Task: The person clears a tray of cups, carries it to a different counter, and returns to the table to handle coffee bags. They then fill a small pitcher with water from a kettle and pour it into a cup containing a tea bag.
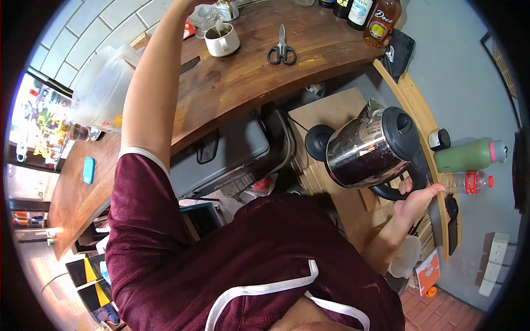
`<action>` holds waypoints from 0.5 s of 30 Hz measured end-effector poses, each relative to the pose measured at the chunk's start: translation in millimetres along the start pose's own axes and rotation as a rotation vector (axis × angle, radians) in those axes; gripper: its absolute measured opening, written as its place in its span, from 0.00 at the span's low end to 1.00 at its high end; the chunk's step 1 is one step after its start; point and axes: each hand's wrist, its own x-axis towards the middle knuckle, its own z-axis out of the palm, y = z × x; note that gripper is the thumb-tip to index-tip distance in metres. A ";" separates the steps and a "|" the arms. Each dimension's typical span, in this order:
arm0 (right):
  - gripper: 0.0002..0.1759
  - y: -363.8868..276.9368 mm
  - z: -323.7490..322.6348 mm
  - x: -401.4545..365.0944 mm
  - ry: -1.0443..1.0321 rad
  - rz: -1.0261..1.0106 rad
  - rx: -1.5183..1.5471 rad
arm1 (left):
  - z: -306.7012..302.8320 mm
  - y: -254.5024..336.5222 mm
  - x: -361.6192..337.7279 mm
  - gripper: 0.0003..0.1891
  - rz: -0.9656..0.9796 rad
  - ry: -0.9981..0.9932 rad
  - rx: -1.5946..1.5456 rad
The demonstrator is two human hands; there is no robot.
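On the right, my right hand is closed round the black handle of a shiny metal electric kettle. The kettle leans over, its black lid towards the upper right. Beside it, a round black base sits on a low wooden surface. My left arm stretches over the counter to the top edge, where my left hand is mostly cut off and its fingers hidden. Nearest to that hand are a clear container and a white mug with something pale grey in it.
Black-handled scissors lie on the wooden counter. Bottles stand at its far right. A green flask and a plastic bottle are on the narrow right ledge. Below the counter is a grey case.
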 end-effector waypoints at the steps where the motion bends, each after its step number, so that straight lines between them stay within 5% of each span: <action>1: 0.46 0.2 0.9 -0.2 0.023 0.005 -0.018 | 2.4 -0.4 -1.1 0.12 -0.014 -0.024 0.051; 7: 0.46 6.6 -0.4 2.9 -0.014 0.005 0.000 | 22.7 -24.8 -14.8 0.13 -0.109 -0.095 0.047; 11: 0.44 35.3 -3.5 14.4 0.043 0.052 0.006 | 21.0 -20.1 -48.2 0.14 0.063 -0.030 0.448; 15: 0.39 72.1 6.6 18.0 0.045 -0.083 -0.062 | 19.5 -11.9 -69.3 0.15 0.072 -0.008 0.499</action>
